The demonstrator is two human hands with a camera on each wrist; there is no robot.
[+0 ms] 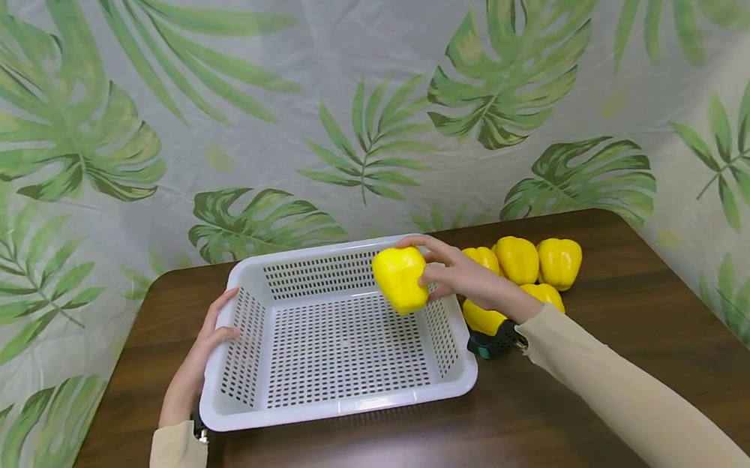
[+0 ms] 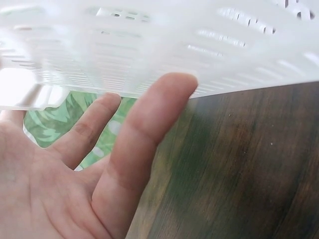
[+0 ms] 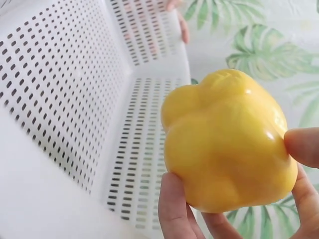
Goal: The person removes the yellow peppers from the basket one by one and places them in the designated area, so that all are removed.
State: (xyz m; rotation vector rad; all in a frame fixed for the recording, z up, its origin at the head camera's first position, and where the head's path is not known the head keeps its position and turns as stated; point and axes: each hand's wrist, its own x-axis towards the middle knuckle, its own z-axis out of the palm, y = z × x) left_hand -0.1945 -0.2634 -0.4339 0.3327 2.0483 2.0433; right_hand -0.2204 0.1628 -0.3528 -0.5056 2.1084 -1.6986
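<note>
My right hand [image 1: 449, 272] holds a glossy yellow bell pepper [image 1: 400, 280] above the right part of a white plastic basket [image 1: 345, 350]. Up close in the right wrist view, the thumb and fingertips pinch the lobed bell pepper [image 3: 229, 144] from both sides, over the slotted basket wall. At the basket's left side, my left hand [image 1: 206, 347] rests on the rim with its fingers spread. From the left wrist, that hand [image 2: 89, 164] shows its fingers fairly straight, a fingertip against the slotted side wall [image 2: 164, 45].
To the right of the basket several more yellow bell peppers [image 1: 517, 259] lie in a group, partly behind my right forearm. All stand on a dark brown wooden table [image 1: 343, 463]. A leaf-patterned cloth [image 1: 358, 62] hangs behind the table's back edge.
</note>
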